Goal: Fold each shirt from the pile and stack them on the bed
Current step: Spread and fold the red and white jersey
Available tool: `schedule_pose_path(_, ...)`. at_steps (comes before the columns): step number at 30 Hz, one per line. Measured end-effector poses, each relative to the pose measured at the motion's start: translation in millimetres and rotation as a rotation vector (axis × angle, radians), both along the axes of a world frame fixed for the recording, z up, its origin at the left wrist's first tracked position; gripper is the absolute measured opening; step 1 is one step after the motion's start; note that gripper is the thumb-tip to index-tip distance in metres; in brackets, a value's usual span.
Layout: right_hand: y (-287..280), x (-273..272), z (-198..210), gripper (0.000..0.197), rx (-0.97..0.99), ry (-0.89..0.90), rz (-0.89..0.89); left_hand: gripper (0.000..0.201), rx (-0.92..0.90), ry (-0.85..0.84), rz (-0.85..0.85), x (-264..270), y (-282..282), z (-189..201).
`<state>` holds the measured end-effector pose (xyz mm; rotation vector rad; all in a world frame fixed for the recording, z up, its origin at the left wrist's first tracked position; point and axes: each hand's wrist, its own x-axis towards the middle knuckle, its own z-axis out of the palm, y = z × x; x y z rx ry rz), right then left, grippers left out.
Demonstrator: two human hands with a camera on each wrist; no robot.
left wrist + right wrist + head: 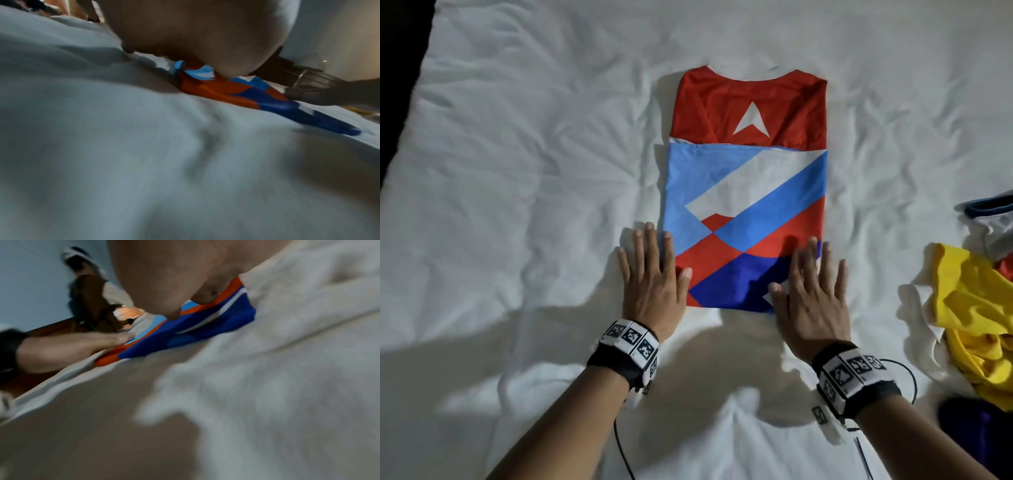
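A folded shirt [748, 192] in red, light blue, white and dark blue lies flat in the middle of the white bed [534, 171], collar end away from me. My left hand [650, 270] lies flat with straight fingers at the shirt's near left edge, thumb on the red patch. My right hand [811, 284] lies flat at the near right corner, thumb on the dark blue part. Both wrist views show the shirt [242, 94] [195, 327] close up under a palm. Neither hand grips anything.
A loose pile of shirts [979, 308], yellow on top with grey, red and purple pieces, sits at the bed's right edge. The bed's left edge [410, 113] drops into darkness. Wide bare sheet lies left of the folded shirt.
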<state>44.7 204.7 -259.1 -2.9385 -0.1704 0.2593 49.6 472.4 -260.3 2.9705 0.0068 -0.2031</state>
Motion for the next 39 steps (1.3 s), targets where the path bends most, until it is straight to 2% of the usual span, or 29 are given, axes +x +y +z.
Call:
schedule_pose_path(3,5.8,-19.4,7.7,0.087,0.04,-0.027,0.256,0.083,-0.097,0.012,-0.228,-23.1,-3.0,13.3)
schedule_pose_path(5,8.4,-26.8,0.4,0.089,0.013,-0.007,0.271,0.086,-0.022,0.057,-0.309,-32.4,-9.0,13.6)
schedule_pose_path(9,12.3,-19.5,-14.3,0.073,-0.06,0.005,0.233,0.065,0.14,0.07,-0.266,-25.4,-16.8,8.1)
schedule_pose_path(12,14.9,-12.9,-15.4,0.055,-0.144,-0.02,0.273,0.05,0.179,0.052,-0.272,-13.5,-18.8,8.2)
schedule_pose_path(17,14.4,-16.4,5.6,0.054,-0.196,0.021,0.303,0.045,0.206,0.114,-0.319,-10.1,-17.7,30.5)
schedule_pose_path(19,13.2,-27.4,19.1,0.055,-0.187,0.049,0.308,0.041,0.203,0.178,-0.333,-18.1,-16.6,45.3)
schedule_pose_path(23,11.2,-53.0,55.7,0.04,-0.035,-0.065,0.295,0.026,0.116,0.292,-0.391,-44.3,-11.6,74.1)
schedule_pose_path(25,11.4,-62.3,77.1,0.034,0.022,-0.054,0.254,0.024,0.051,0.379,-0.405,-53.2,-7.6,89.8)
schedule_pose_path(28,12.1,-66.3,97.4,0.02,-0.001,0.058,0.137,0.02,-0.151,0.535,-0.315,-50.2,4.3,104.2)
schedule_pose_path(30,10.6,-58.6,101.6,0.02,0.028,0.055,0.059,0.019,-0.308,0.571,-0.23,-36.7,10.7,108.1)
schedule_pose_path(32,8.3,-41.8,99.5,0.016,0.094,-0.059,-0.036,0.021,-0.414,0.466,-0.126,-14.6,14.0,107.9)
schedule_pose_path(34,6.9,-20.0,95.8,0.009,0.142,-0.149,-0.142,0.023,-0.518,0.294,0.012,11.4,15.6,103.1)
schedule_pose_path(35,6.0,-8.3,91.9,0.012,0.166,-0.176,-0.19,0.017,-0.569,0.217,0.082,24.6,15.6,99.2)
schedule_pose_path(36,5.1,4.4,86.6,0.012,0.195,-0.186,-0.22,0.01,-0.611,0.155,0.15,38.6,14.8,95.4)
schedule_pose_path(39,1.2,42.7,69.4,0.01,0.321,-0.15,-0.308,0.005,-0.694,0.073,0.31,72.3,11.5,75.6)
